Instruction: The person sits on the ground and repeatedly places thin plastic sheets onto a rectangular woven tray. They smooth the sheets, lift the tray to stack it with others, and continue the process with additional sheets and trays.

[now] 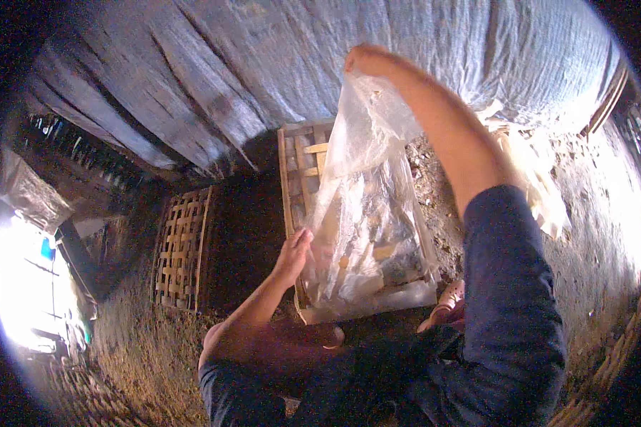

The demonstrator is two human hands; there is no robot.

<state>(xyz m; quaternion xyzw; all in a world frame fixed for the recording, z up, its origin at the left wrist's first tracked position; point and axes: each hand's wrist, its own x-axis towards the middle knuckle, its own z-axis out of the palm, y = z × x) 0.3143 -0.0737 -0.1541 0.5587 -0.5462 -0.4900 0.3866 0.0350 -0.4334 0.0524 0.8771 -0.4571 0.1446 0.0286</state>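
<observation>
A clear plastic sheet or bag (363,213) hangs from my raised right hand (366,58), whose fingers are closed on its top end. My left hand (295,253) grips the sheet's left edge lower down. Beneath the plastic stands a crate of woven wooden slats (303,155). Its far left corner shows bare, while much of the rest appears only through the crumpled, shiny film. Along the near rim the plastic drapes over the crate. What lies inside the crate is hard to make out through the glare.
Left of me a second slatted crate (181,251) stands on the earthen floor (133,341). A bluish tarpaulin (299,58) hangs across the far side. Pale plastic bags (534,181) lie to the right. My shoe (451,296) is close to the crate's near right corner.
</observation>
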